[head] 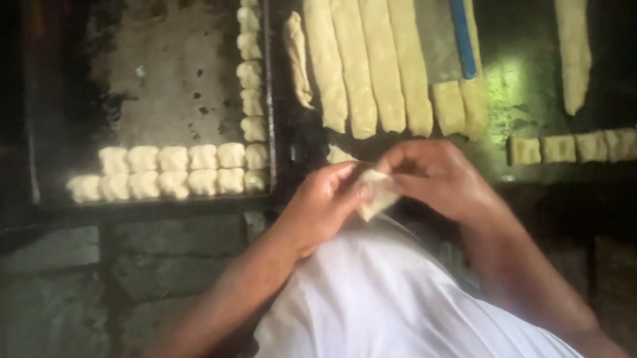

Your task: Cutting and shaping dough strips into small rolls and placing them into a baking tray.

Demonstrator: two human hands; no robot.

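dough piece [375, 191] between both hands, left [320, 205], right [438, 178]

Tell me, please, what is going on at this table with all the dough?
A person holds a small flat piece of dough between the left hand and the right hand, above their white garment. On the left, a dark baking tray carries shaped dough pieces along its near and right edges. Ahead lie long dough strips with a blue-handled scraper on them, and cut squares sit on the right.
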